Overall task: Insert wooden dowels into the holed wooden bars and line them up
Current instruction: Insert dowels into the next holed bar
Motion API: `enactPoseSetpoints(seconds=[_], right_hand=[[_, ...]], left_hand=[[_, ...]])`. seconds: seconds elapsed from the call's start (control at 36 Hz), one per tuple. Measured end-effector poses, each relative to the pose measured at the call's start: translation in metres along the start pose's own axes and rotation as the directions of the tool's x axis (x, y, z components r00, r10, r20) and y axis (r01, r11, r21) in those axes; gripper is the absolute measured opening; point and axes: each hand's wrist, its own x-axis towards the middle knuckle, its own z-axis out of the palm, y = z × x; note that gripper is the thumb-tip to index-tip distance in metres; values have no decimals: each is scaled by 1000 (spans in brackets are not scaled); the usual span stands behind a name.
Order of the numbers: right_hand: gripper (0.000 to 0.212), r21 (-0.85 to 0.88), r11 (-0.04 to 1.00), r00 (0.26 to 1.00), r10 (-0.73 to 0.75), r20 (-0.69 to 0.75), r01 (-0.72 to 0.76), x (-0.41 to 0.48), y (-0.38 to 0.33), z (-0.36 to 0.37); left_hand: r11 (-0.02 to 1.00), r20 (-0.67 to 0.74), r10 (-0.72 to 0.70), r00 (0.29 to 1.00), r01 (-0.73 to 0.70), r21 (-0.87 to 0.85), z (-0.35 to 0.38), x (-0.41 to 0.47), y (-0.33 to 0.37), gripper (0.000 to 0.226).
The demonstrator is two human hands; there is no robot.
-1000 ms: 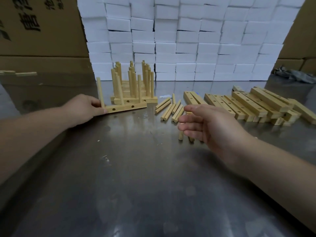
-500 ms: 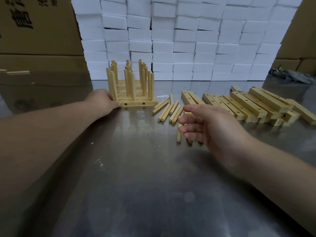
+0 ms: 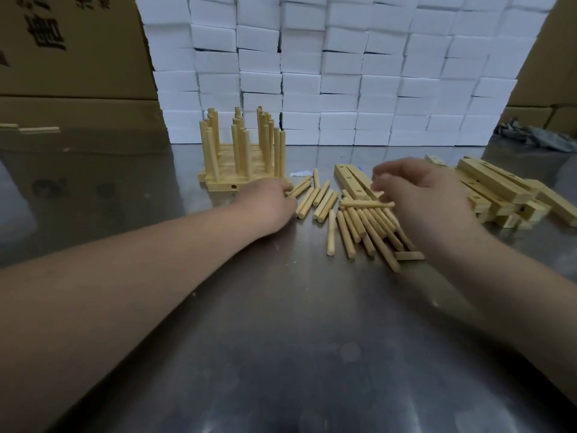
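My left fingers point(image 3: 282, 190) touch the loose dowels point(image 3: 315, 198), whether pinching one I cannot tell. The fingers point(image 3: 383, 180) of my right hand point(image 3: 418, 195) hang loosely curled, apart, over the bare bars point(image 3: 349, 180), gripping nothing visible. The finished doweled bars point(image 3: 240, 160) stand just beside my left hand point(image 3: 268, 203), so I judge a careless sweep could knock them out of line.

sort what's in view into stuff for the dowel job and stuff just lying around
For the job:
- loose dowels
- bare bars with holes
- finished bars with dowels standing in them

Just lying about:
- white boxes stacked behind
- cardboard boxes
- grey cloth
- scrap of white paper
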Motion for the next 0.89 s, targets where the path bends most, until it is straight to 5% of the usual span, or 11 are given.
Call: enactPoseSetpoints(seconds=[0.11,0.22,0.31,0.44,0.58,0.89], right_hand=[[34,-527,846,996,-91,0,77,22,11,-16],[39,-784,612,974,98,206,104,33,26,-15],[39,-784,614,942,204,266,89,32,31,-12],[35,-705,708,974,136,182,33,38,36,-12],[40,-744,668,963,190,192,17,36,38,-11],[32,-783,621,964,227,142,-31,34,36,-12]], left_hand=[[1000,-28,4,1000,-4,0,7,0,8,31],[999,-71,-20,997,17,-44,7,-1,6,22],[998,-95,-25,995,20,-52,9,0,3,16],[999,-78,-31,996,29,-23,8,1,6,28],[999,-26,21,999,-20,50,7,-2,10,33],[997,-166,-38,985,49,62,10,0,8,23]])
